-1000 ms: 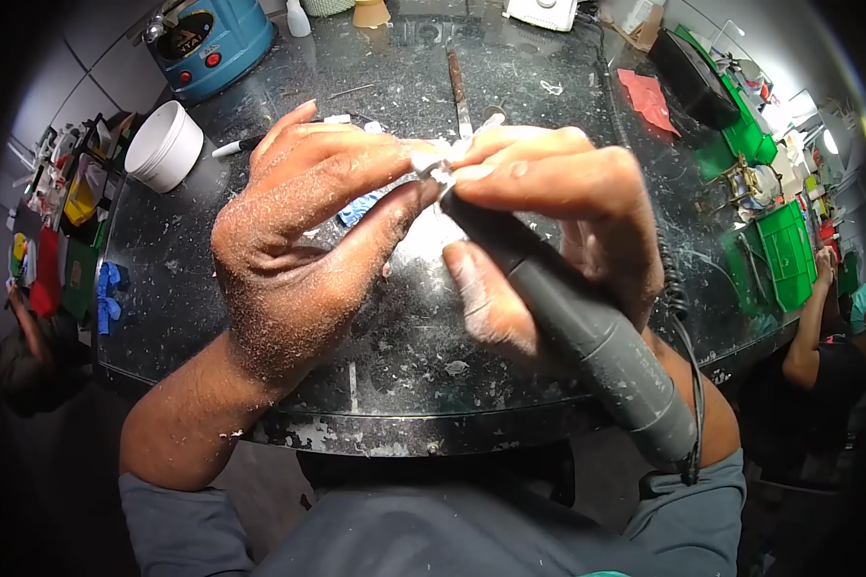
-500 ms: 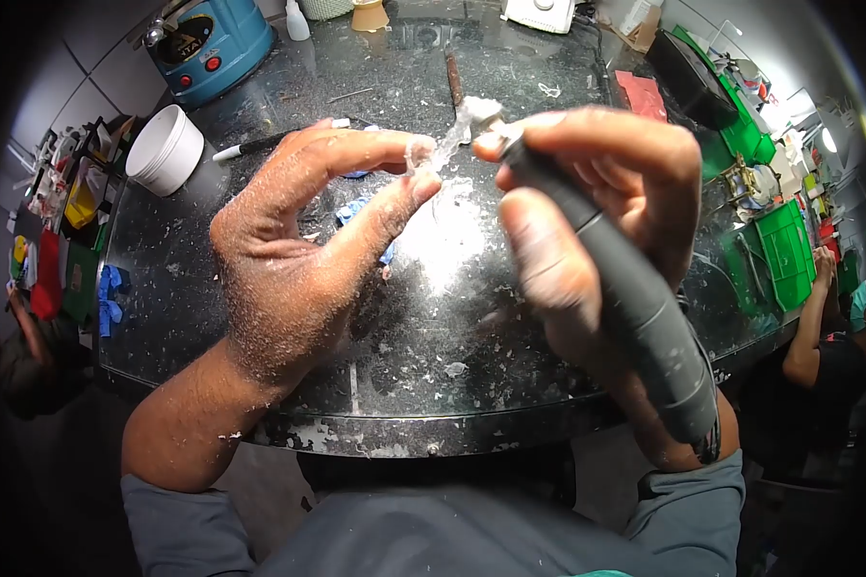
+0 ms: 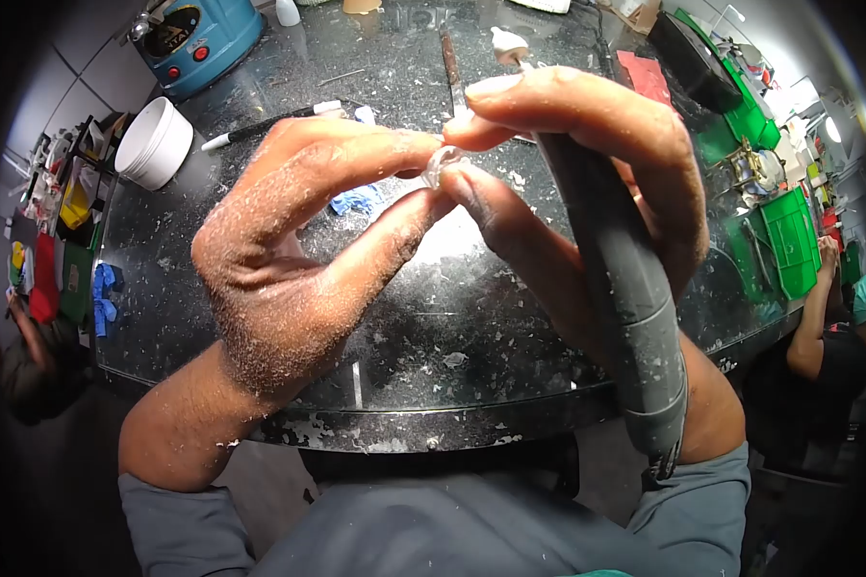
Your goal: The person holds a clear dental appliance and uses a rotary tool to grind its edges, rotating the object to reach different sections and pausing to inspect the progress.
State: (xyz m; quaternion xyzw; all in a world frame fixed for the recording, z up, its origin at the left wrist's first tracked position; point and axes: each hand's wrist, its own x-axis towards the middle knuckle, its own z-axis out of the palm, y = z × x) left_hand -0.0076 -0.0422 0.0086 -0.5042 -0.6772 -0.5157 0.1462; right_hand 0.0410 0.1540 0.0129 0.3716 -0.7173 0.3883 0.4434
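A small clear, curved plastic piece point(image 3: 440, 166), shaped like a dental aligner, is pinched between the thumb and fingers of my left hand point(image 3: 303, 231). White dust coats that hand. My right hand point(image 3: 606, 154) is closed around a black rotary handpiece point(image 3: 635, 288), which slants up through the palm. Its white, pointed bit point(image 3: 509, 44) sticks up past the index finger, apart from the plastic piece. The right thumb and fingertips also touch the plastic piece, and fingers hide much of it.
On the black worktop point(image 3: 404, 356) lie white shavings, a marker pen point(image 3: 269, 125), blue scraps point(image 3: 356, 200) and a brown-handled tool point(image 3: 450, 72). A white tub point(image 3: 154, 144) and a blue machine point(image 3: 197, 48) stand left. Green bins point(image 3: 789, 245) are at right, near another person's arm point(image 3: 810, 317).
My right hand has moved left so its thumb and fingertips meet the plastic piece. The handpiece has swung more upright, its bit moving up and away from the piece.
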